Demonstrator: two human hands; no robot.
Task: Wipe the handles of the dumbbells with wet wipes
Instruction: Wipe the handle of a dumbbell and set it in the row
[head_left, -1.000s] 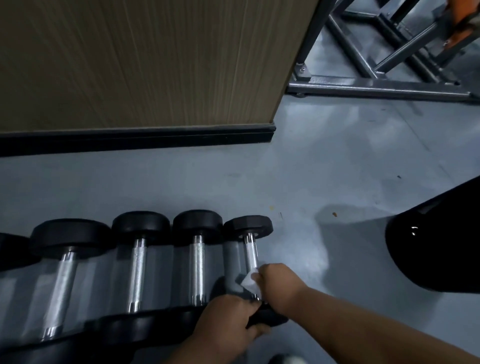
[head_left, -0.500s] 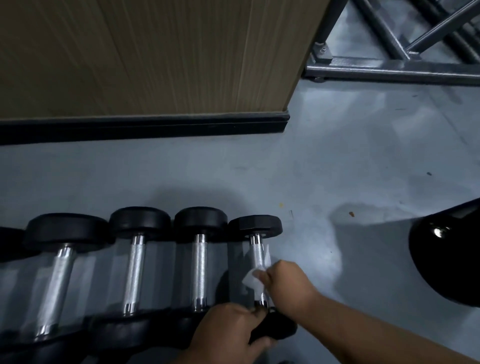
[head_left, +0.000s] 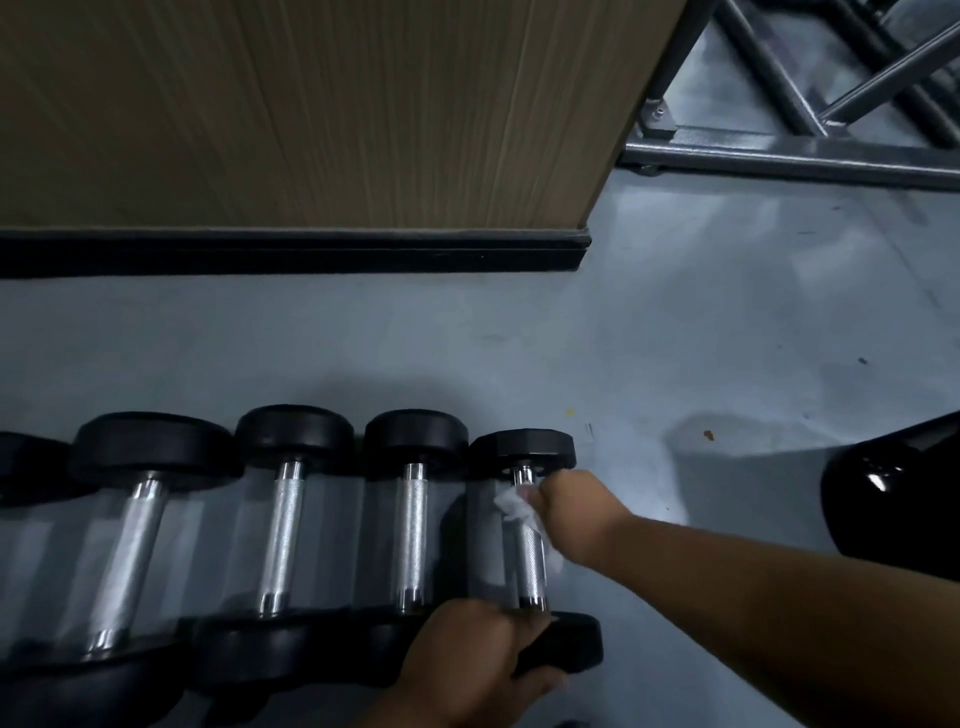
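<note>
Several black-headed dumbbells with chrome handles lie side by side on the grey floor. The rightmost dumbbell (head_left: 531, 569) is the smallest. My right hand (head_left: 574, 512) holds a white wet wipe (head_left: 519, 512) wrapped against the far end of its handle, close to the far head. My left hand (head_left: 475, 662) grips that dumbbell's near head from above. Its neighbour, the second dumbbell (head_left: 414, 540), and the third dumbbell (head_left: 283, 540) lie untouched to the left.
A wood-panelled wall with a black skirting (head_left: 291, 252) runs behind the row. A grey metal rack frame (head_left: 789, 150) stands at the back right. A glossy black rounded object (head_left: 893, 493) sits at the right edge.
My right hand has slid the wipe along the handle from its near end up to the far head. My left hand has stayed on the near head.
</note>
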